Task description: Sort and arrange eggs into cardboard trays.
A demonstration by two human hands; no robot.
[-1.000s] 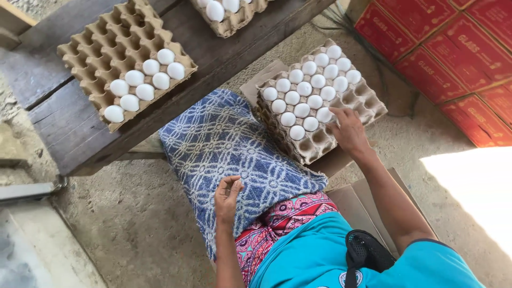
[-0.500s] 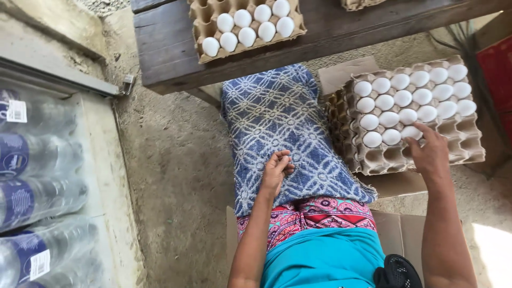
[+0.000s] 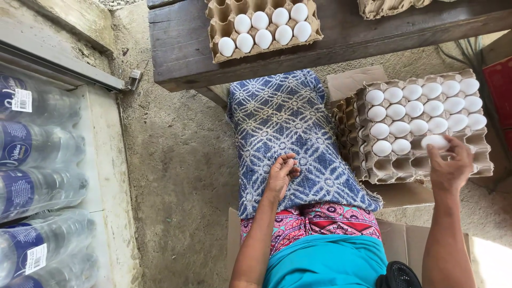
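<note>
while the person sits looking down, this is how it lies, nearest first:

clothing: a turquoise top (image 3: 325, 264) nearest, then a pink patterned waistband (image 3: 320, 218).
lap cover: a blue and white patterned cloth (image 3: 290, 133) spreads over the legs and reaches away toward the bench.
left hand: the left hand (image 3: 281, 176) rests on the cloth, fingers curled loosely in toward the palm, holding nothing that i can see.
right hand: the right hand (image 3: 449, 168) is at the near edge of the tray on the right, fingertips pinched around a white egg (image 3: 434, 142).
egg position: it sits at the tray's front rows, just beside the filled cups; whether it rests in a cup or is lifted i cannot tell.
egg tray: a brown pulp egg tray (image 3: 480, 160) on top of a stack, its far rows filled with white eggs, its nearest row of cups bare.
under the stack: flat cardboard (image 3: 349, 82) shows beneath and behind.
floor: rough concrete floor (image 3: 176, 176) to the left of the legs.
left side: clear plastic bottles (image 3: 37, 181) with blue labels lie in a row.
far: a dark wooden bench (image 3: 181, 53) carries a second tray (image 3: 213, 13) with eight white eggs.
</note>
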